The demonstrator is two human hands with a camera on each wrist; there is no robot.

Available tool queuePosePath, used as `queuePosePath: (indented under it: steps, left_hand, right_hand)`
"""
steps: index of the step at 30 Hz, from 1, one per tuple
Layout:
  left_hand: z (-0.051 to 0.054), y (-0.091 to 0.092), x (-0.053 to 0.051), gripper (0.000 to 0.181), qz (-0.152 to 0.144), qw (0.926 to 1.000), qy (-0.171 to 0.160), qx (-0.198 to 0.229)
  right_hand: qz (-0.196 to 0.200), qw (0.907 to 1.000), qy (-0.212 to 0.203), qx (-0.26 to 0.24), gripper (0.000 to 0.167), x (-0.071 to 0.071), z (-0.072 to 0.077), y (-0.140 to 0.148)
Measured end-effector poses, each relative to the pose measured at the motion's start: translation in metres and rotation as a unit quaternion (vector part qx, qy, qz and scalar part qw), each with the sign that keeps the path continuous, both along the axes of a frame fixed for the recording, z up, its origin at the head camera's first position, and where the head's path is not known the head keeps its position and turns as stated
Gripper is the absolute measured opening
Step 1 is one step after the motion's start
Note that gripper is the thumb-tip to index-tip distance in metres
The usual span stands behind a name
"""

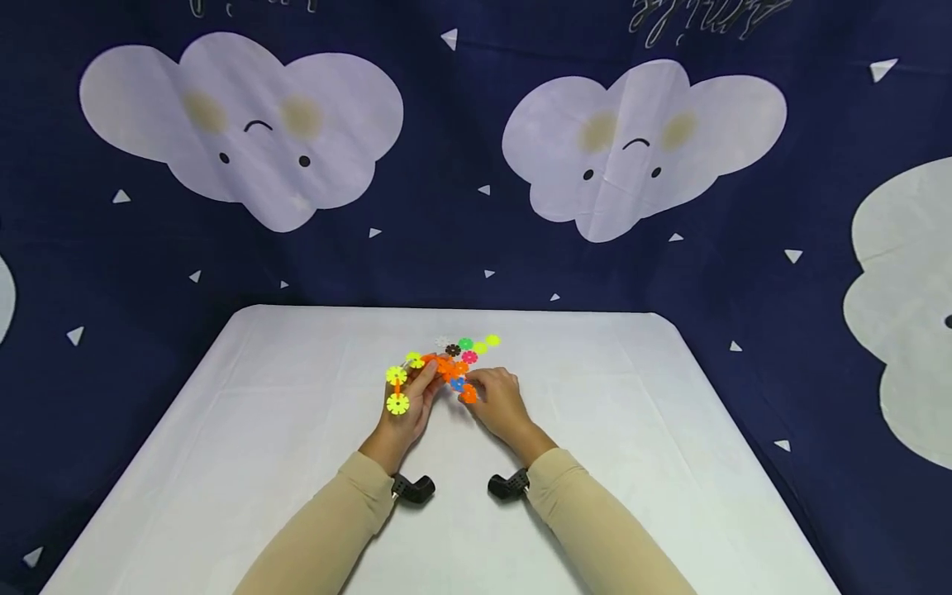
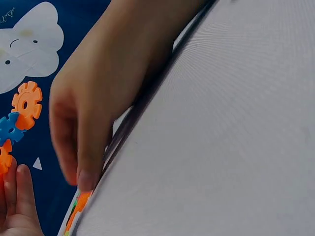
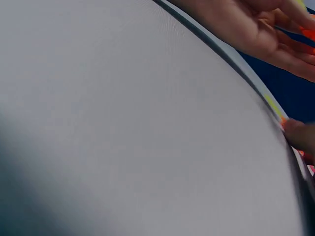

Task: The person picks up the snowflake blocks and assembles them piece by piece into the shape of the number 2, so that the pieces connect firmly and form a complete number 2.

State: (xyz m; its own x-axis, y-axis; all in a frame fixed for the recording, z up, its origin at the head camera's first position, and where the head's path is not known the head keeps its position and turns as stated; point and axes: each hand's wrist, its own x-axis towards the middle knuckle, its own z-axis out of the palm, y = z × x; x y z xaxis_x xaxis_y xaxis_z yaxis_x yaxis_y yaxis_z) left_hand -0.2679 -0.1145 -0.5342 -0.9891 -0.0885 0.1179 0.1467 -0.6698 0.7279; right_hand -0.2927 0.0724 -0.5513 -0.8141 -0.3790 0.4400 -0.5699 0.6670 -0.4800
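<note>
My left hand grips a linked chain of flower-shaped plastic discs. Yellow discs joined by an orange one hang on its left side. On its right, the chain runs through a blue disc to an orange end disc. Its palm shows in the right wrist view. Close by on the right, my right hand reaches down with bent fingers. In the left wrist view, its fingertips meet an orange disc at table level. Whether they pinch it is hidden.
Beyond the hands, loose discs lie on the white table: white, black, green, pink and yellow. A dark blue cloth with clouds hangs behind the table's far edge.
</note>
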Motion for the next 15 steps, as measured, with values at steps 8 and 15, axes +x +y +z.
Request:
queuePosePath:
  steps: [8,15]
  left_hand:
    - [0.001,0.001,0.002,0.016,0.004,1.0000,0.004,-0.007]
    - [0.001,0.000,0.001,0.012,0.000,0.9999,0.006,-0.009]
  right_hand:
    - [0.023,0.9972,0.011,-0.071,0.026,-0.004,0.001,-0.018]
    - [0.015,0.9831,0.000,-0.183,0.014,0.009,0.001,-0.001]
